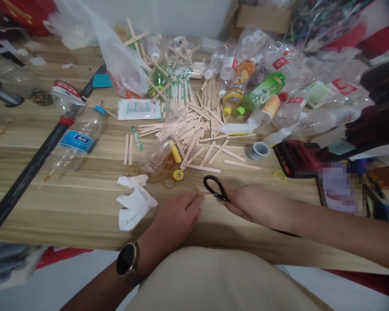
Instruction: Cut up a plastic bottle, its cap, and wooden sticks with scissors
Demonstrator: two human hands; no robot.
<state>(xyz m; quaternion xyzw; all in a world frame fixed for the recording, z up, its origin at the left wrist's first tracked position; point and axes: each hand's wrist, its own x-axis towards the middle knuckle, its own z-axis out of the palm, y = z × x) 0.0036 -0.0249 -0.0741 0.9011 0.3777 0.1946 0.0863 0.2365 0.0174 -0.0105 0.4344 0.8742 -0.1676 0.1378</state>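
Note:
At the table's near edge, my left hand (176, 218) is closed, its fingers pressed together; anything between them is hidden. To its right, my right hand (257, 203) is closed round a black cord (214, 188). A loop of the cord sticks out toward my left hand, and another dark length shows below my right forearm. Crumpled white tissue (136, 209) lies left of my left hand. Beyond my hands are a yellow cap (178, 175), rubber bands (168, 181) and a clear plastic bottle (158, 151) on its side.
Loose wooden sticks (194, 129) fill the middle of the table. Plastic bottles (262, 93) are heaped at the back right. A bottle with a blue label (76, 140) lies left, beside a black strip (29, 170). At right are a tape roll (258, 150) and a red-black tool (298, 157).

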